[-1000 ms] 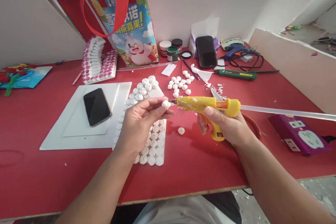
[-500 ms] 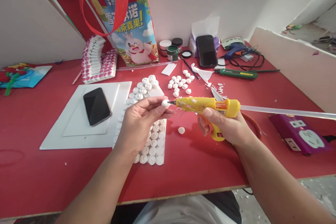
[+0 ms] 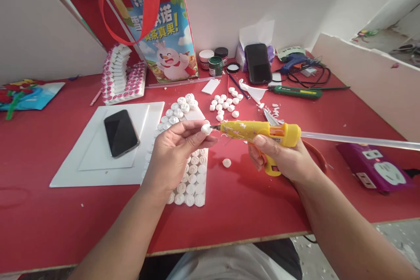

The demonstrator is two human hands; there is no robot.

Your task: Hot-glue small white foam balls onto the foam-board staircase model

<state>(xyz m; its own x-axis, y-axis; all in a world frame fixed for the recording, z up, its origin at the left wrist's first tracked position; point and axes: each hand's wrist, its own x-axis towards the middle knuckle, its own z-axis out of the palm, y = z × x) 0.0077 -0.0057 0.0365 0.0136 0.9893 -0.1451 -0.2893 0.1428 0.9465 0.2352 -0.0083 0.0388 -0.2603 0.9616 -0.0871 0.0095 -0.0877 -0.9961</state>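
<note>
Between the fingertips of my left hand (image 3: 173, 151) is a small white rosette (image 3: 206, 129). My right hand (image 3: 285, 155) grips a yellow glue gun (image 3: 246, 129), whose dark nozzle points left at the rosette, touching or nearly touching it. A clear glue stick (image 3: 354, 139) sticks out of the gun's back. Under and beside my left hand lies a white board covered with rows of rosettes (image 3: 190, 189); the hand hides part of it. One loose rosette (image 3: 226, 162) rests on the red table (image 3: 249, 214) below the gun, and a group of white pieces (image 3: 225, 104) sits farther back.
At the left, a phone (image 3: 121, 133) lies on white boards (image 3: 72, 175). Behind stand a colourful bag (image 3: 170, 52), paint jars (image 3: 215, 65) and another phone (image 3: 258, 63). A green cutter (image 3: 297, 92), scissors (image 3: 269, 117) and a purple power socket (image 3: 374, 168) are towards the right.
My left hand and the rosette have shifted very slightly left. The glue gun stays almost in place, its nozzle still at the rosette.
</note>
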